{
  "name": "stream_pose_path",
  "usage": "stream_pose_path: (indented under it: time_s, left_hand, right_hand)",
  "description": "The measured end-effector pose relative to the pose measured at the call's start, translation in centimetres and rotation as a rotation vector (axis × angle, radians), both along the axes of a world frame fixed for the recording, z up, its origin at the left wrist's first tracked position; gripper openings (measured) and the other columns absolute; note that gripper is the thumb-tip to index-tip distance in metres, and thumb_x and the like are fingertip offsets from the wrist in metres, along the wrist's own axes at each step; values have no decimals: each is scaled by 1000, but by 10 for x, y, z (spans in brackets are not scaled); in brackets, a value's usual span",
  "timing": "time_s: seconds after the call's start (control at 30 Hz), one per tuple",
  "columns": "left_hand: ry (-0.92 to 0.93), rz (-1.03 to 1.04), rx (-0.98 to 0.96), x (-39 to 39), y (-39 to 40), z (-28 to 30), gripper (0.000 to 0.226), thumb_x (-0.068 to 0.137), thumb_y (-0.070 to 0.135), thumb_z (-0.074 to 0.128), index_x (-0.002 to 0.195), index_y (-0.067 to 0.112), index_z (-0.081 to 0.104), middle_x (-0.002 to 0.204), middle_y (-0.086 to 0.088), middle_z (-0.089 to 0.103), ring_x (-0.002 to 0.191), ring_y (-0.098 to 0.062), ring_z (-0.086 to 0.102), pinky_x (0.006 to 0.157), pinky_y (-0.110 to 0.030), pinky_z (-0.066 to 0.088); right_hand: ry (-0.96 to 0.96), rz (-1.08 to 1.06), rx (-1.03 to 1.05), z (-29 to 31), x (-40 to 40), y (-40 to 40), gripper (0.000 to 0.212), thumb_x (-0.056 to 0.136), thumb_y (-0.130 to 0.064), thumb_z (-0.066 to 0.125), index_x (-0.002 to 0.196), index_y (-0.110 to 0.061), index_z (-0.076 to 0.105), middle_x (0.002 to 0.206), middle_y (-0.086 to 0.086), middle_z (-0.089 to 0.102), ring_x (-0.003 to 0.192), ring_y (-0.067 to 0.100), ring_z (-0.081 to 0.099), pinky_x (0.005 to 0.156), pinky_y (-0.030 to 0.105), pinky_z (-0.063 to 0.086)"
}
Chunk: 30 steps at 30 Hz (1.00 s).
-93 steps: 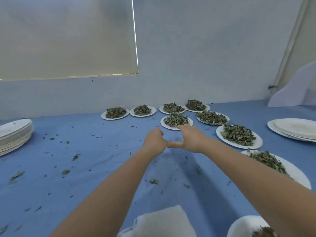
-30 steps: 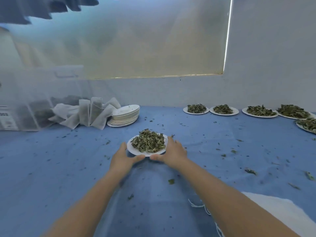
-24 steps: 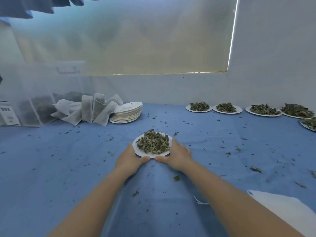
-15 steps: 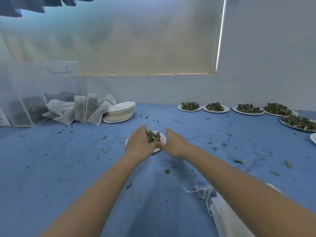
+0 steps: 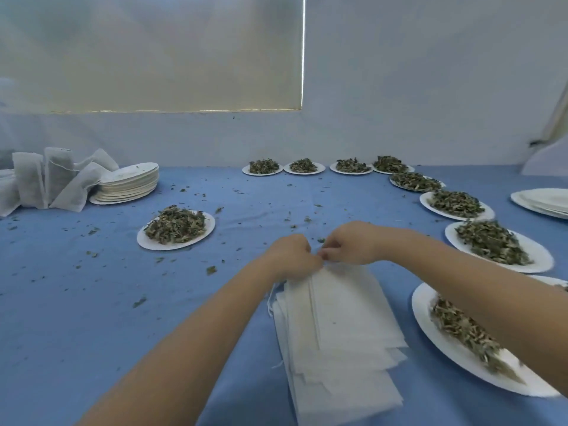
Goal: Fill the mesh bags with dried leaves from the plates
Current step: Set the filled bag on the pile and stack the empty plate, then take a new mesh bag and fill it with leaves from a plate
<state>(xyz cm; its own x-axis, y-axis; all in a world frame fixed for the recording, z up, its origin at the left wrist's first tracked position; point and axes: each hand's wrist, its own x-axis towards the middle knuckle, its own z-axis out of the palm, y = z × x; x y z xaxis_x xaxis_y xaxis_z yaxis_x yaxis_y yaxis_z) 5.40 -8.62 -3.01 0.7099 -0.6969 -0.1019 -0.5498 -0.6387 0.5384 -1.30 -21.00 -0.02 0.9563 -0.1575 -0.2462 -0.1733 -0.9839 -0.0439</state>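
Observation:
A pile of flat white mesh bags (image 5: 338, 327) lies on the blue cloth in front of me. My left hand (image 5: 292, 256) and my right hand (image 5: 350, 242) meet at the pile's far edge, fingers curled, pinching the rim of the top bag. A white plate heaped with dried leaves (image 5: 175, 229) sits on the cloth to the left of my hands, apart from them. More plates of leaves curve along the right, the nearest one (image 5: 467, 339) partly under my right forearm.
Filled mesh bags (image 5: 49, 179) lean beside a stack of empty plates (image 5: 129, 186) at the back left. Another stack of empty plates (image 5: 544, 201) sits at the far right. Several leaf plates (image 5: 264, 167) line the back wall. Leaf crumbs litter the blue cloth (image 5: 92, 302).
Both hands let go of the leaf plate, which now rests on the cloth to the left. They moved right to the bag pile and pinch its top bag.

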Motion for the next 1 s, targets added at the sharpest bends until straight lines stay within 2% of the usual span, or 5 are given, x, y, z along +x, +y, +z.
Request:
stream_pose_path:
  time_s: [0.1,0.2,0.37,0.57,1.0]
  left_hand:
    - [9,-23,45,-10,-5,-4,31,87,34,53,67,25,32,74,6,38,70,-14,38,56,-23,27]
    - [7,-25,46,-16,-8,-4,19,87,31,54,80,25,37,91,3,42,88,-18,44,68,-24,34]
    - [17,8,-12,-20,-8,-4,43,84,24,57,126,23,50,126,-5,49,120,-25,41,100,-36,37]
    - [315,143,-584,-19,-1,9,29,73,23,70,101,20,62,98,2,60,83,-10,56,65,-24,43]
    - [162,308,-1020,26,47,63,4,85,14,66,88,16,68,88,0,67,83,-12,63,78,-28,51]
  right_hand:
    - [-4,-35,50,-9,-13,-14,42,95,-51,39,81,-22,66,80,-1,62,81,19,55,72,29,43]
    - [-94,-78,142,-14,-18,-23,39,91,-50,49,57,-30,50,62,-11,50,65,10,47,59,23,36]
    - [-282,-84,371,-17,-21,-30,21,73,-40,77,85,-34,61,84,-10,61,77,6,54,68,22,41]
    - [-557,-66,542,-5,-20,-27,22,66,-33,83,67,-33,61,58,-18,60,52,-11,51,51,5,36]
    - [-690,80,605,50,38,25,27,68,-37,81,83,-17,72,76,3,66,67,7,52,62,23,40]
